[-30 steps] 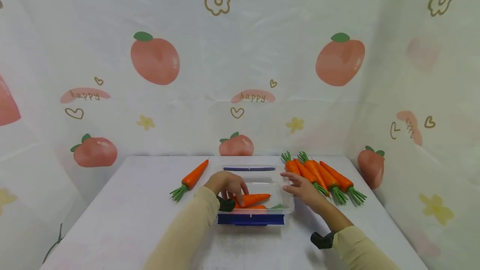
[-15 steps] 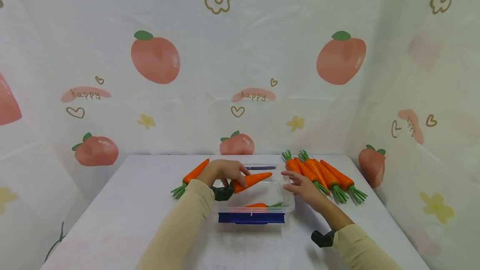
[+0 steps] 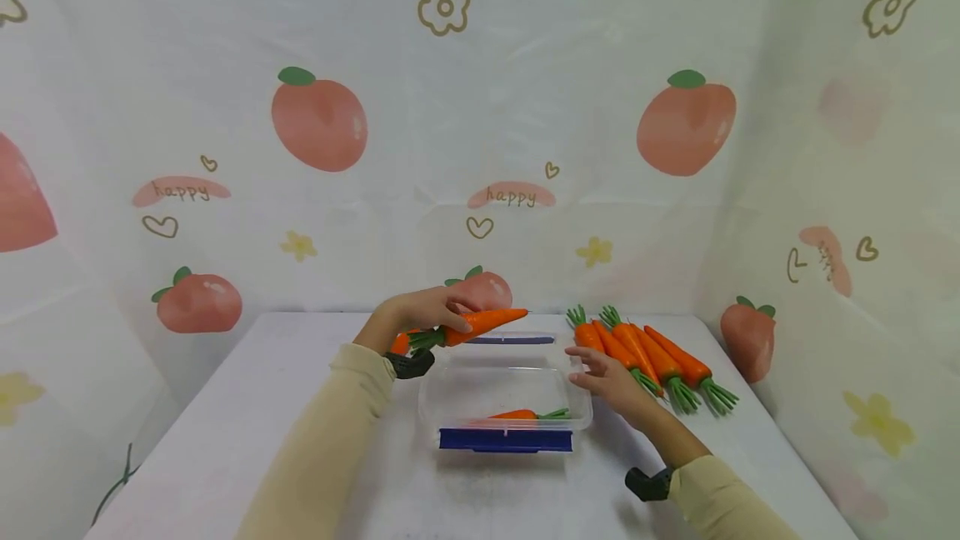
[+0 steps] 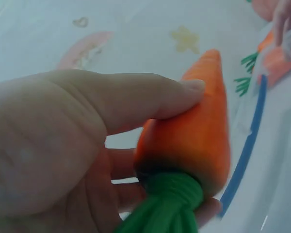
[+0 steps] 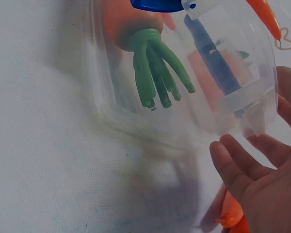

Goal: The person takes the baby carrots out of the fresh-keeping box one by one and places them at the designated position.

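Observation:
My left hand [image 3: 423, 311] holds an orange carrot with green stems [image 3: 487, 323] above the back left of a clear plastic box [image 3: 472, 390]. In the left wrist view the thumb [image 4: 150, 97] lies along one side of that carrot [image 4: 189, 141], and the fingers are round the other side. Another carrot [image 3: 516, 414] lies inside the box near its front wall. Beside the box's right wall is my right hand [image 3: 618, 386], fingers loosely bent and holding nothing. In the right wrist view its fingertips are close to the box corner; whether they touch I cannot tell.
Several carrots [image 3: 652, 357] lie in a group on the white table [image 3: 300, 407], right of the box. Another carrot [image 3: 401, 344] is mostly hidden behind my left hand. A blue latch [image 3: 506, 440] runs along the box's front. A printed cloth [image 3: 420, 232] hangs behind.
My left hand has lifted the carrot up out of the box and moved it back and to the left. The right hand has stayed at the box's right side.

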Tool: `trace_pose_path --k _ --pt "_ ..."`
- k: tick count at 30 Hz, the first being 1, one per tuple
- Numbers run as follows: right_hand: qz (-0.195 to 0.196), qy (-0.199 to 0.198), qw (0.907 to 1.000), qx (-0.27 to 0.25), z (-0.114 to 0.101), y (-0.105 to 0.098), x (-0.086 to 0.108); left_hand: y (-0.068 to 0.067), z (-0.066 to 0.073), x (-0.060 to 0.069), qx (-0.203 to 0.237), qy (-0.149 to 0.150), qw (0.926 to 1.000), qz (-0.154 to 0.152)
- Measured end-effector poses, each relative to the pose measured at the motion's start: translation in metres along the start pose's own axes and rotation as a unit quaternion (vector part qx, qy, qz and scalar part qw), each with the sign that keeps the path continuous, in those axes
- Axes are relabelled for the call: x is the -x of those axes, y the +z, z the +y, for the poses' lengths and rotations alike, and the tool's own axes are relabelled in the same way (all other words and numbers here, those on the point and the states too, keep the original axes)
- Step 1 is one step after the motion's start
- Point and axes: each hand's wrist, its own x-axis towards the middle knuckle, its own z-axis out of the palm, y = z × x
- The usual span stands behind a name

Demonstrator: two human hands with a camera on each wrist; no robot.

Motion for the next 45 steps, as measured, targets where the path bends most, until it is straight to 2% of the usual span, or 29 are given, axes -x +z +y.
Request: trace_pose_path --k 4,10,16,18,22,29,33,37,40,45 --pt "0.001 -0.003 1.0000 0.002 0.000 0.000 0.001 -0.013 -0.008 0.009 -0.023 0.020 0.9987 0.041" --pt "0.002 -0.005 1.0000 0.002 0.001 0.000 0.001 -0.027 -0.031 0.019 -0.049 0.023 0.9923 0.112" --pt "0.002 -0.008 1.0000 -0.002 0.001 0.000 0.001 -0.036 -0.062 0.026 -0.025 0.010 0.9855 0.168" --pt "0.002 -0.010 0.9999 -0.004 0.001 0.001 0.001 -0.037 -0.072 0.028 -0.018 0.004 0.9826 0.185" --pt "0.000 -0.010 0.9999 -0.010 0.001 0.001 0.002 -0.035 -0.094 0.032 -0.040 -0.001 0.9742 0.222" --pt "0.000 -0.008 0.9999 -0.007 0.001 0.001 0.002 -0.026 -0.133 0.041 -0.050 -0.053 0.9558 0.285" --pt "0.000 -0.009 0.9999 -0.009 0.002 0.001 0.001 -0.024 -0.151 0.043 -0.061 -0.081 0.9466 0.306" --pt "0.005 -0.005 0.9999 -0.009 0.003 0.001 0.000 -0.021 -0.168 0.045 -0.058 -0.101 0.9417 0.316" --pt "0.010 -0.001 0.9999 -0.009 0.003 0.002 0.000 -0.020 -0.175 0.047 -0.060 -0.105 0.9394 0.321" --pt "0.008 -0.001 0.9999 -0.007 0.003 0.001 -0.001 -0.016 -0.181 0.052 -0.057 -0.130 0.9363 0.321"
